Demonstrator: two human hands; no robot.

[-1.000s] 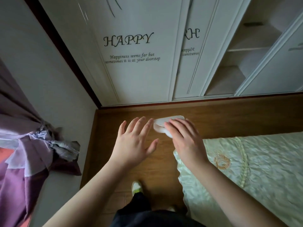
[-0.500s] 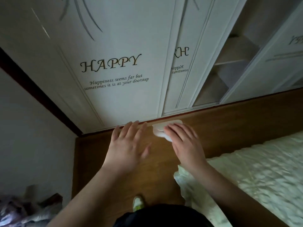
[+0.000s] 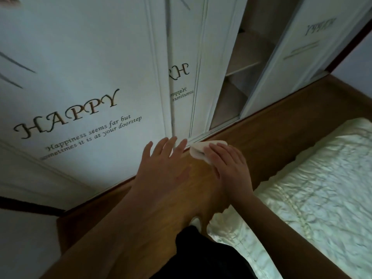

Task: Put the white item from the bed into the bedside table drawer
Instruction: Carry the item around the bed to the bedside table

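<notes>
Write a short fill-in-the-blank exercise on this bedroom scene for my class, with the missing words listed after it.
1. The white item is held in the person's ____ hand.
2. The left hand is open, its fingers ____.
3. The large word on the wardrobe door reads ____.
4. The bedspread lies to the person's ____.

Missing words: right; spread; HAPPY; right
</notes>
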